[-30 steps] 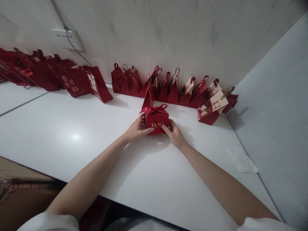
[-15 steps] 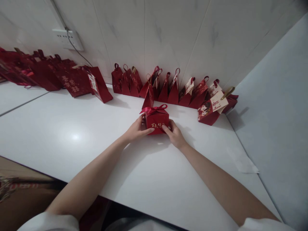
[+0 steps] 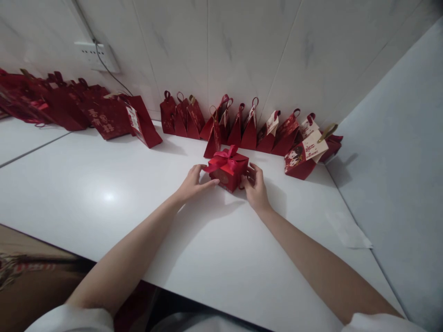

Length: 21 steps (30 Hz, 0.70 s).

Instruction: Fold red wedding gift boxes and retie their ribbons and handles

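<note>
Left hand (image 3: 192,184): fingers loosely spread and curled against the left side of the box, fingertips touching its lower front edge.
Right hand (image 3: 255,184): fingers spread, cupping the right side of the box, palm resting on the tabletop.
Box (image 3: 229,168): one small red box tied with a ribbon bow (image 3: 223,159) on top; it sits on the tabletop between the hands, turned so a corner faces the person, just in front of the row of bags.
Step in hand: the finished box seems to be turned and set into place near the row; this is a judgement from its skewed angle and the two-sided hold.
Next move: it likely calls for squaring the box up and letting go without crushing the bow.
Tabletop (image 3: 104,193): white, glossy, running into a corner on the right.
Bags (image 3: 242,129): about a dozen small red bags with loop handles lean on the wall behind the box; overlap makes the count rough.
Larger bags (image 3: 104,115): several more at far left, too overlapped to count.
Socket (image 3: 97,55): one on the wall, with a cable.
</note>
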Available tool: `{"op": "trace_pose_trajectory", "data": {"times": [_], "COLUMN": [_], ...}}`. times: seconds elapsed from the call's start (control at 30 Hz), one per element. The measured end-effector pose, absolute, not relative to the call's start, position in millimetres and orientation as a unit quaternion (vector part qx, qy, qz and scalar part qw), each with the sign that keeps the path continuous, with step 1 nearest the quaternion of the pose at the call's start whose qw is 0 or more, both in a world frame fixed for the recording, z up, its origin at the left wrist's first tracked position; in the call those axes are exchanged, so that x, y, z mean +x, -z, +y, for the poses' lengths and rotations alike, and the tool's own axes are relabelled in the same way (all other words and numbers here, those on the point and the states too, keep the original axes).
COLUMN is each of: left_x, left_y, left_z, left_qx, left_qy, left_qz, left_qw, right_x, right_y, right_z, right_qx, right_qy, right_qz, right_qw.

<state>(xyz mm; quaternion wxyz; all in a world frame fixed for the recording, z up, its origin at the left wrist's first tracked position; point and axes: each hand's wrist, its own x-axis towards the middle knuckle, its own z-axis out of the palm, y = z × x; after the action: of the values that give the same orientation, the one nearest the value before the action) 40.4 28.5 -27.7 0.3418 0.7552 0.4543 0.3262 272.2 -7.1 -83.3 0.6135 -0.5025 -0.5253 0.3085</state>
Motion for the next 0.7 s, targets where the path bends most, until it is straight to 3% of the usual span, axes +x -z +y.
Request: {"op": "trace_pose_trajectory", "data": {"times": [0.1, 0.3, 0.5, 0.7], "left_x": [38, 40, 40, 40], "left_y": [29, 21, 24, 27], "left_z": [32, 28, 26, 26], "left_qx": [0.788, 0.818, 0.757, 0.745], "left_qy": [-0.296, -0.247, -0.284, -0.222], "left_qz": [0.447, 0.409, 0.438, 0.446], "left_qw": [0.302, 0.320, 0.394, 0.443], "right_x": [276, 274, 270, 271], "right_y": [87, 83, 84, 74], "right_z": [-4, -6, -6, -13], "right_qx": [-0.510, -0.469, -0.436, -0.497], "right_qy": [-0.315, -0.372, -0.407, -0.374], "right_qz": [-0.506, -0.552, -0.549, -0.598], "right_qw": [0.620, 0.580, 0.586, 0.505]}}
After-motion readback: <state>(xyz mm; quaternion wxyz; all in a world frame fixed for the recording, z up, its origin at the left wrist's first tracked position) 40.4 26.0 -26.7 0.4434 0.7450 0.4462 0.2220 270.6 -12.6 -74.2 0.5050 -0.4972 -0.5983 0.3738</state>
